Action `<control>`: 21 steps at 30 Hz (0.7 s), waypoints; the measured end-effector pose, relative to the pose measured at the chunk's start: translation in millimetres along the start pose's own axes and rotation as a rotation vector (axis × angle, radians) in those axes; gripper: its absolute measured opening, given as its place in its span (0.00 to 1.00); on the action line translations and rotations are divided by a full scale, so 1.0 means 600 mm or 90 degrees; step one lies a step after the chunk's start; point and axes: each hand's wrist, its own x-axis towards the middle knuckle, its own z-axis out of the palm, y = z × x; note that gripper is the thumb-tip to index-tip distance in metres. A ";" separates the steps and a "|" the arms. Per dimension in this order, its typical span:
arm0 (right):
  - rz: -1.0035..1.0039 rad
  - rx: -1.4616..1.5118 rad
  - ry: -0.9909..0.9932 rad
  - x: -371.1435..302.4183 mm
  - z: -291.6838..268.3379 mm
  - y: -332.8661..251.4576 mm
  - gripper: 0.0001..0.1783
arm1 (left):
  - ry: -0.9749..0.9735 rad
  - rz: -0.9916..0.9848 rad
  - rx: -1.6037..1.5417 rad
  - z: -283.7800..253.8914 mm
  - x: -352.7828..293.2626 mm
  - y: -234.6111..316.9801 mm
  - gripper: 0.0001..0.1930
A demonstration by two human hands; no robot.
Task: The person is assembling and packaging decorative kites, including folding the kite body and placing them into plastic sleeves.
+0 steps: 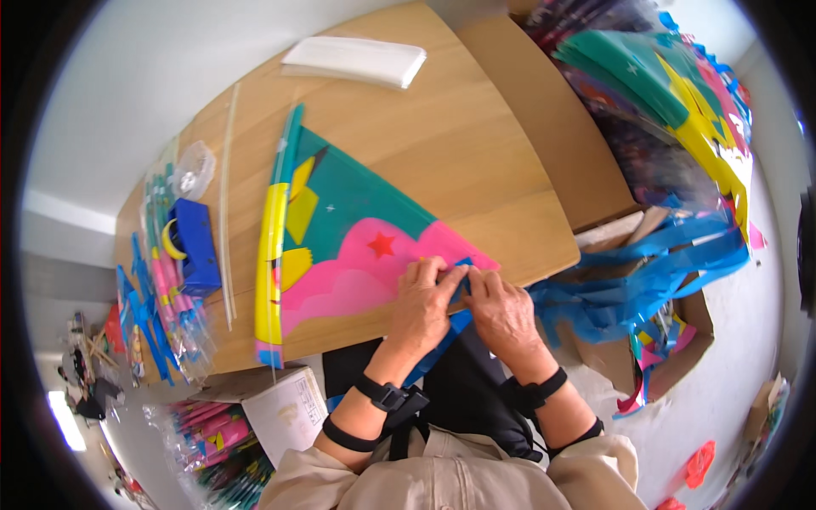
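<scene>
A folded triangular kite (374, 195) in green, pink and yellow lies on the wooden table, its rolled, stiff-looking edge (271, 272) to the left. At its pointed right corner, near the table's front edge, my left hand (421, 306) and my right hand (506, 319) come together. Thumbs and fingers of both hands pinch a blue ribbon (463, 265) there. The ribbon hangs on down over my lap between my wrists. Fingers hide where ribbon and kite corner meet, so I cannot tell whether they are joined.
White plastic sleeves (353, 59) lie at the table's far side. On the left are a blue tape dispenser (194, 246), a tape roll (194, 170) and rolled kites (161, 272). Boxes at right hold blue ribbons (637, 276) and stacked kites (671, 110). An open carton (289, 416) stands below left.
</scene>
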 end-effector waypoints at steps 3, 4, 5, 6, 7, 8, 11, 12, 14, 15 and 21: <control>-0.024 -0.015 -0.013 0.005 -0.013 -0.004 0.20 | 0.024 0.002 -0.023 -0.030 -0.009 -0.006 0.26; -0.041 -0.030 -0.001 0.003 -0.004 0.000 0.24 | 0.042 0.002 -0.039 -0.047 -0.013 -0.010 0.26; -0.047 -0.011 0.014 0.007 -0.010 -0.005 0.25 | 0.060 0.000 -0.052 -0.066 -0.020 -0.018 0.25; -0.042 -0.027 0.003 0.007 -0.017 -0.007 0.26 | 0.076 -0.018 -0.066 -0.090 -0.027 -0.027 0.23; -0.038 -0.043 -0.009 0.006 -0.020 -0.010 0.27 | 0.117 -0.010 -0.050 -0.117 -0.034 -0.045 0.21; -0.044 -0.042 -0.004 0.005 -0.020 -0.009 0.27 | 0.148 -0.026 -0.036 -0.148 -0.042 -0.067 0.19; -0.060 -0.037 0.013 0.004 -0.017 -0.007 0.27 | 0.258 -0.129 -0.004 -0.257 -0.075 -0.158 0.12; -0.051 -0.037 -0.002 0.003 -0.014 -0.008 0.28 | 0.300 -0.173 0.039 -0.296 -0.091 -0.200 0.10; -0.049 -0.035 -0.025 0.005 -0.011 -0.015 0.29 | 0.399 -0.234 0.105 -0.375 -0.143 -0.303 0.05; -0.049 -0.038 -0.031 0.006 -0.012 -0.018 0.29 | 0.451 -0.245 0.122 -0.406 -0.169 -0.358 0.02; -0.033 -0.044 -0.049 0.003 -0.014 -0.015 0.30 | 0.559 -0.544 -0.023 -0.507 -0.236 -0.492 0.03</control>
